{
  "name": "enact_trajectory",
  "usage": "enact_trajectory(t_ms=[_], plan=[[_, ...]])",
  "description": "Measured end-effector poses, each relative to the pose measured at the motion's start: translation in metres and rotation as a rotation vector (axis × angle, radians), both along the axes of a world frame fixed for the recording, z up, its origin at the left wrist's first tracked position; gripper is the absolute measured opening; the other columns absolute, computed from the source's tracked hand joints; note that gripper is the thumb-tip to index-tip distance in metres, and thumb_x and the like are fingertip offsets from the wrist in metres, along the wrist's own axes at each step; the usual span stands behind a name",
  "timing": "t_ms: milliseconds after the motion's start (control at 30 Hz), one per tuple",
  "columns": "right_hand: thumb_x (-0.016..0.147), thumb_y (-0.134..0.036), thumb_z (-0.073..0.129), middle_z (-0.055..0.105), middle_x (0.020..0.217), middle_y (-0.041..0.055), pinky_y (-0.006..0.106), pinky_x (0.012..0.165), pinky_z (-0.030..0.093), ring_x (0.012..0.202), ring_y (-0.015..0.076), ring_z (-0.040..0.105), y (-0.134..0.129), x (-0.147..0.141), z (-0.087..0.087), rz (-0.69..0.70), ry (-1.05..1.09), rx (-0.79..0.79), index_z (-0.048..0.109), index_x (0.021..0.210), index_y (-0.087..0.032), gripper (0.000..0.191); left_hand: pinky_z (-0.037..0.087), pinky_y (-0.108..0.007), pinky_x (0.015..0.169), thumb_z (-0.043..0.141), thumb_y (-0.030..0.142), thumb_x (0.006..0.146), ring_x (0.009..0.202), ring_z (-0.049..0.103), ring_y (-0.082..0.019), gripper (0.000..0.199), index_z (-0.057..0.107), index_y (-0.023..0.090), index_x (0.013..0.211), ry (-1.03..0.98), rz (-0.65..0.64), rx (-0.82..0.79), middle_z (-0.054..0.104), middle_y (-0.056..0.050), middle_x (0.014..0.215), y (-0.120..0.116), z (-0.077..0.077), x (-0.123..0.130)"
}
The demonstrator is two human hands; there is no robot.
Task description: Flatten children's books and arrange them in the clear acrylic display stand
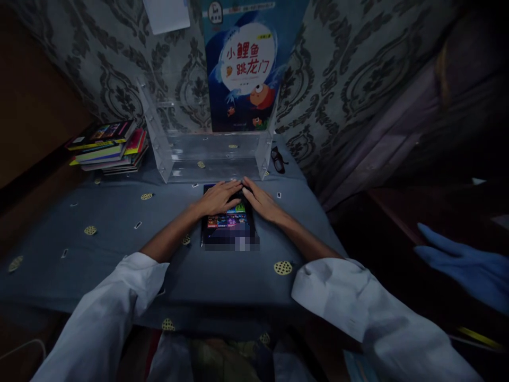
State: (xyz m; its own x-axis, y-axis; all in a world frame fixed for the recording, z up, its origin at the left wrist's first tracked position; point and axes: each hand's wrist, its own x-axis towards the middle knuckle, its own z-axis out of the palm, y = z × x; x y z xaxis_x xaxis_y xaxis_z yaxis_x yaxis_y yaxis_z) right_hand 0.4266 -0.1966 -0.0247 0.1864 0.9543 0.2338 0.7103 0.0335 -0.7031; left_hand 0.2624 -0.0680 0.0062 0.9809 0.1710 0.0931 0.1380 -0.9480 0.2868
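Note:
A flat, dark-covered book with small colourful pictures lies on the cloth-covered table; its lower edge is blurred by pixelation. My left hand rests flat across the upper part of the cover, fingers stretched to the right. At the book's upper right edge, my right hand lies with its fingers extended and its fingertips touching or nearly touching those of the left. Neither hand grips anything. Just beyond the hands stands a clear acrylic rack, with a blue picture book upright at its back.
A stack of books sits at the back left of the table. Dark-framed glasses lie right of the rack. A patterned wall rises behind. On the far right is a blue glove over a dark surface.

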Motion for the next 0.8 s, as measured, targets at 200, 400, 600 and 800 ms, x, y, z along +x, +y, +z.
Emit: enact_trajectory(t_ms=[200, 400, 600, 800], plan=[[0.1, -0.066, 0.028, 0.043, 0.158, 0.013, 0.048, 0.123, 0.028, 0.147, 0.0247, 0.039, 0.003, 0.003, -0.005, 0.0, 0.083, 0.02, 0.032, 0.157, -0.018, 0.075, 0.018, -0.048, 0.124, 0.041, 0.04, 0.103, 0.152, 0.027, -0.025, 0.056, 0.038, 0.014, 0.153, 0.061, -0.07, 0.055, 0.031, -0.015, 0.162, -0.019, 0.008, -0.008], [0.101, -0.06, 0.029, 0.049, 0.154, 0.0124, 0.049, 0.121, 0.032, 0.144, 0.0262, 0.043, 0.004, 0.004, -0.006, 0.005, -0.042, 0.035, 0.039, 0.153, -0.018, 0.068, 0.016, -0.046, 0.125, 0.042, 0.046, 0.103, 0.153, 0.027, -0.023, 0.057, 0.038, 0.02, 0.153, 0.052, -0.223, 0.032, 0.037, -0.011, 0.161, -0.059, 0.011, -0.03], [0.101, -0.046, 0.038, 0.049, 0.154, 0.0146, 0.05, 0.12, 0.033, 0.144, 0.0279, 0.044, 0.002, -0.001, -0.007, 0.025, -0.25, 0.032, 0.051, 0.146, -0.016, 0.056, 0.011, -0.041, 0.126, 0.043, 0.053, 0.102, 0.154, 0.023, -0.022, 0.065, 0.033, 0.018, 0.156, 0.042, -0.301, 0.001, 0.035, -0.01, 0.162, -0.092, 0.01, -0.055], [0.1, -0.041, 0.039, 0.046, 0.155, 0.0169, 0.055, 0.12, 0.031, 0.146, 0.0292, 0.041, -0.005, -0.01, -0.003, 0.02, -0.368, -0.028, 0.053, 0.144, -0.014, 0.053, 0.009, -0.043, 0.127, 0.045, 0.052, 0.102, 0.154, 0.022, -0.022, 0.066, 0.031, 0.018, 0.157, 0.038, -0.287, 0.007, 0.035, -0.011, 0.162, -0.101, 0.007, -0.061]])
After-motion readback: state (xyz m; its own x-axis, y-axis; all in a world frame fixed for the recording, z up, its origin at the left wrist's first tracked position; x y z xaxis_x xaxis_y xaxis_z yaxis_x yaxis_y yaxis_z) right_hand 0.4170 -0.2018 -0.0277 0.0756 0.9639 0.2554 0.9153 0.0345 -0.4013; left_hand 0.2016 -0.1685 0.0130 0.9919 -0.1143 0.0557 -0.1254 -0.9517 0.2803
